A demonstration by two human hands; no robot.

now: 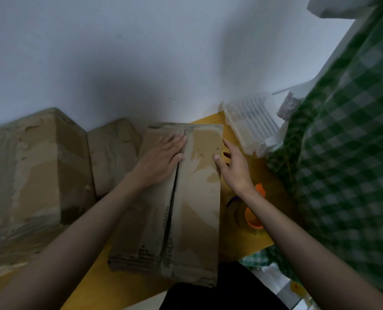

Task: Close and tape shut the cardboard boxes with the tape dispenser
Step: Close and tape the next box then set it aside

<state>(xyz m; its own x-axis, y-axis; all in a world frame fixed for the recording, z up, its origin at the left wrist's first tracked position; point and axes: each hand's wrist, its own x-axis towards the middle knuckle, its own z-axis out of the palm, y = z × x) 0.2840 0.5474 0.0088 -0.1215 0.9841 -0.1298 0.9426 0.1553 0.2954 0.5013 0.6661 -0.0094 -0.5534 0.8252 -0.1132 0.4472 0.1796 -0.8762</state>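
Left hand (163, 156) presses flat on your cardboard box (186, 209); right hand (234, 163), open and empty, sits nearer the tape dispenser (252, 212), just beside the box's long seam side.

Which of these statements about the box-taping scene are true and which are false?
1. The left hand lies flat on the middle cardboard box. True.
2. The right hand holds the tape dispenser. False: the orange dispenser lies on the yellow table, under the right forearm.
3. The box's centre seam is already taped. False: a dark gap shows between the flaps.
4. Two more cardboard boxes stand on the left of it. True.
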